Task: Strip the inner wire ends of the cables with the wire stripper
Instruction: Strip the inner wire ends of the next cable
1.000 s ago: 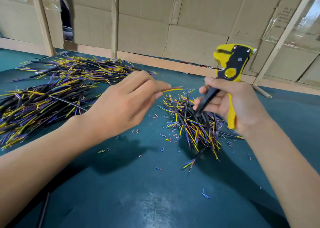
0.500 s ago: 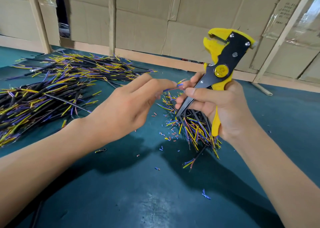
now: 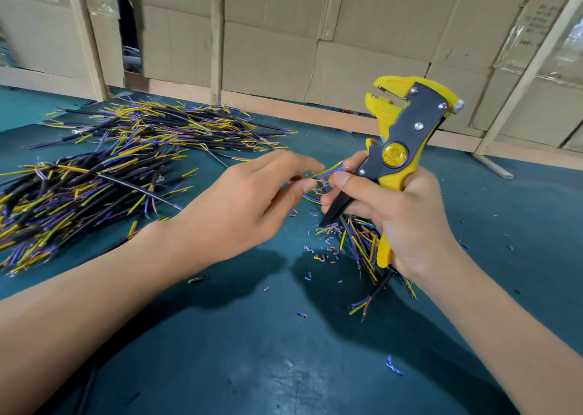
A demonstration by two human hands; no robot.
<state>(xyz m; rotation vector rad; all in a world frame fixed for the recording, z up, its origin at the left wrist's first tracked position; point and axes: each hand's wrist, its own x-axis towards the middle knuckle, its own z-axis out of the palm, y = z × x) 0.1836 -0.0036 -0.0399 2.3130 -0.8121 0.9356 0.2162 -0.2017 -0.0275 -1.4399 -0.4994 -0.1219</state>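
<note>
Your right hand (image 3: 407, 222) grips the wire stripper (image 3: 400, 149), now raised higher and more upright than a second ago. Your left hand (image 3: 249, 206) pinches a cable (image 3: 328, 172), its coloured ends now brought between both hands' fingertips. Cable piles (image 3: 104, 174) crowd the counter (image 3: 252, 361) at left; the near side lies open, cardboard wall (image 3: 315, 35) behind.

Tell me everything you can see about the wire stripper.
The wire stripper is yellow, plastic-looking, with a dark grey plate, silver rivets and a round yellow dial. It stands nearly upright above the teal table, toothed head up and tilted right. The right hand grips its yellow and black handles. No wire sits in its head.
</note>
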